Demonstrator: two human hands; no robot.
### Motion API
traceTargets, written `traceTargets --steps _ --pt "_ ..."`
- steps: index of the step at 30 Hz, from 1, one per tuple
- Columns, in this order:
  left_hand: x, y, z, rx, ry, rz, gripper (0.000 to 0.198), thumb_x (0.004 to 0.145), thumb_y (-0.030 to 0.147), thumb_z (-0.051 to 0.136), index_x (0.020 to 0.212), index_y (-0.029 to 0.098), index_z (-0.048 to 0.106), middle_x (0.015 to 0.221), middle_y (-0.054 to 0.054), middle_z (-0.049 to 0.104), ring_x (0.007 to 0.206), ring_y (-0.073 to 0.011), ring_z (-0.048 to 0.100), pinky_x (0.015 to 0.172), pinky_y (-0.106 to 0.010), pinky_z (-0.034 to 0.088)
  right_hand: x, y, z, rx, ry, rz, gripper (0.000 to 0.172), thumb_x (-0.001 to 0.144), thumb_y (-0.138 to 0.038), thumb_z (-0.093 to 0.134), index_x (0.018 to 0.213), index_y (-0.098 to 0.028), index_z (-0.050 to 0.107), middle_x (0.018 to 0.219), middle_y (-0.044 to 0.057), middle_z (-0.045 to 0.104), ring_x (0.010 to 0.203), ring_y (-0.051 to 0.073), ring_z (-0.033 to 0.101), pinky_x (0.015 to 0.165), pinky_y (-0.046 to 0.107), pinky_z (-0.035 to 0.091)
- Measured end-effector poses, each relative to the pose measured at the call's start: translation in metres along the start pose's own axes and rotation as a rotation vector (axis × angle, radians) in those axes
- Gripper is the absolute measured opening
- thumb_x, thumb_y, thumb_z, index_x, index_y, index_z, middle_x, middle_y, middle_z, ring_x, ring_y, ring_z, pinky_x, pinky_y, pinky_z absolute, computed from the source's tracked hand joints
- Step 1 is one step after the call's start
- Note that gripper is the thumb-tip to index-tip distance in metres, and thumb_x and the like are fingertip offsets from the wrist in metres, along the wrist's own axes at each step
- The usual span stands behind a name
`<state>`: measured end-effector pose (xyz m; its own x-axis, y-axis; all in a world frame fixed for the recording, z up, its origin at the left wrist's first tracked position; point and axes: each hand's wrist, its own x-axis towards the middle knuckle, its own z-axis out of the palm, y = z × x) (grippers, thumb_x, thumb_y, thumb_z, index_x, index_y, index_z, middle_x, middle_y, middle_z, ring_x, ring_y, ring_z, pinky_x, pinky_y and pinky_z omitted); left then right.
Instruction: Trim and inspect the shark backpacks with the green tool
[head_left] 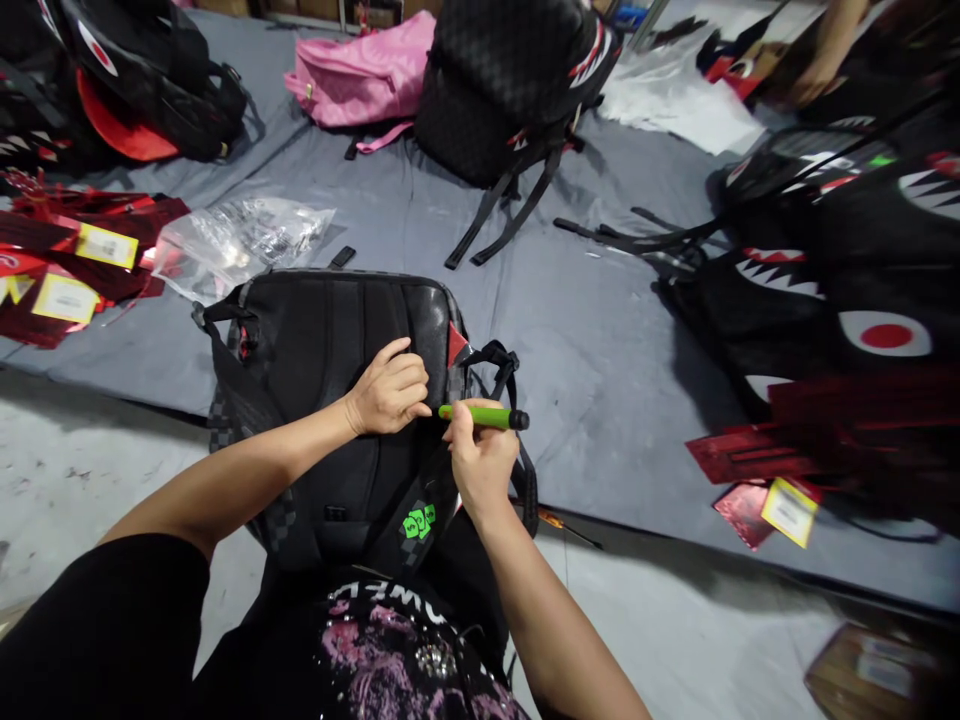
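A black backpack [300, 330] lies with its padded back panel up at the table's near edge, its straps at the sides. My left hand [390, 392] presses on that panel with curled fingers, gripping the fabric, its thumb toward the marker's tip. Between the fingers of my right hand [481, 455] is a green marker [487, 416], its dark end to the right. The marker's tip meets or nearly meets the bag's right edge; I cannot tell which. Below, a strap carries a bright green print [418, 521]. A small red piece [457, 346] shows at the bag's side.
Red tags with yellow labels [105, 246] and a clear plastic bag [247, 235] lie left. A pink bag [367, 75] and a black checked backpack [510, 90] stand behind. Shark-face backpacks [795, 270] crowd the right. Another person's hand [817, 78] is at the upper right.
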<state>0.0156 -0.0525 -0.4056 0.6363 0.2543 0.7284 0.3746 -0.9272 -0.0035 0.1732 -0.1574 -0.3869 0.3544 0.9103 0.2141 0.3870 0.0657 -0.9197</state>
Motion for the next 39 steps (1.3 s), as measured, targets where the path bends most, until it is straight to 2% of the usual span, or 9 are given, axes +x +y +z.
traceTargets --steps 12,22,24,28,30,31,34,36,39 --pt "0.004 0.001 -0.003 -0.014 0.049 0.017 0.052 0.103 0.046 0.026 0.072 0.019 0.059 0.078 -0.003 0.066 0.09 -0.0181 0.06 0.111 -0.045 0.037 0.0 0.001 -0.002 -0.009 0.014 -0.021 0.029 0.094 -0.046 0.056 0.087 -0.018 0.061 0.061 -0.001 0.063 0.05 0.014 0.059 0.05 0.026 0.047" --pt "0.005 0.001 -0.005 -0.01 -0.009 0.012 0.057 0.104 0.046 0.022 0.072 0.019 0.06 0.079 -0.004 0.066 0.091 -0.0183 0.059 0.112 -0.045 0.033 0.002 0.002 -0.002 -0.154 0.017 -0.172 0.027 0.095 -0.043 0.054 0.089 -0.018 0.063 0.067 0.002 0.066 0.053 0.015 0.061 0.053 0.028 0.046" --pt "0.014 -0.004 -0.01 0.018 -0.088 0.043 0.059 0.104 0.046 0.02 0.072 0.018 0.061 0.078 -0.004 0.065 0.089 -0.0186 0.058 0.11 -0.045 0.033 0.002 0.004 -0.004 -0.166 0.0 -0.189 0.025 0.094 -0.042 0.055 0.092 -0.018 0.063 0.068 0.002 0.067 0.054 0.015 0.062 0.054 0.028 0.048" --pt "0.043 -0.022 -0.022 0.081 -0.43 0.27 0.06 0.102 0.054 0.025 0.071 0.019 0.063 0.073 -0.005 0.066 0.076 -0.0188 0.056 0.091 -0.04 0.04 -0.005 -0.001 -0.013 -0.182 0.019 -0.21 0.021 0.094 -0.039 0.057 0.093 -0.02 0.064 0.07 0.002 0.069 0.056 0.017 0.065 0.055 0.03 0.051" --pt "0.054 -0.028 -0.026 0.107 -0.527 0.331 0.061 0.1 0.057 0.028 0.07 0.018 0.064 0.072 -0.006 0.067 0.071 -0.0186 0.055 0.079 -0.038 0.039 -0.017 -0.009 -0.016 -0.129 0.032 -0.31 0.016 0.094 -0.034 0.059 0.101 -0.021 0.065 0.088 0.006 0.075 0.073 0.019 0.071 0.067 0.033 0.055" --pt "0.058 -0.029 -0.029 0.133 -0.539 0.329 0.061 0.1 0.058 0.029 0.07 0.018 0.064 0.072 -0.006 0.067 0.07 -0.0184 0.055 0.075 -0.037 0.038 -0.026 -0.013 -0.015 -0.088 -0.012 -0.399 0.016 0.094 -0.03 0.06 0.107 -0.022 0.064 0.098 0.007 0.075 0.083 0.02 0.072 0.074 0.034 0.056" --pt "0.06 -0.025 -0.042 0.247 -0.514 0.292 0.06 0.101 0.054 0.03 0.066 0.018 0.063 0.066 -0.006 0.065 0.065 -0.0172 0.054 0.067 -0.035 0.034 -0.057 -0.022 -0.005 -0.037 -0.254 -0.69 0.026 0.095 -0.021 0.059 0.121 -0.023 0.06 0.108 0.007 0.075 0.095 0.019 0.071 0.086 0.037 0.055" --pt "0.059 -0.021 -0.062 0.317 -0.491 0.273 0.061 0.102 0.05 0.027 0.064 0.018 0.062 0.061 -0.006 0.061 0.06 -0.0166 0.052 0.062 -0.034 0.03 -0.073 -0.024 0.003 -0.104 -0.367 -0.823 0.03 0.097 -0.018 0.056 0.126 -0.022 0.057 0.103 0.006 0.076 0.094 0.018 0.071 0.094 0.041 0.051" --pt "0.062 -0.011 -0.107 0.461 -0.377 0.227 0.063 0.102 0.053 0.026 0.064 0.018 0.061 0.057 -0.006 0.057 0.058 -0.0171 0.05 0.06 -0.034 0.025 -0.081 -0.027 -0.004 -0.201 -0.401 -1.031 0.029 0.097 -0.017 0.055 0.126 -0.018 0.056 0.096 0.005 0.075 0.095 0.018 0.07 0.104 0.046 0.045"
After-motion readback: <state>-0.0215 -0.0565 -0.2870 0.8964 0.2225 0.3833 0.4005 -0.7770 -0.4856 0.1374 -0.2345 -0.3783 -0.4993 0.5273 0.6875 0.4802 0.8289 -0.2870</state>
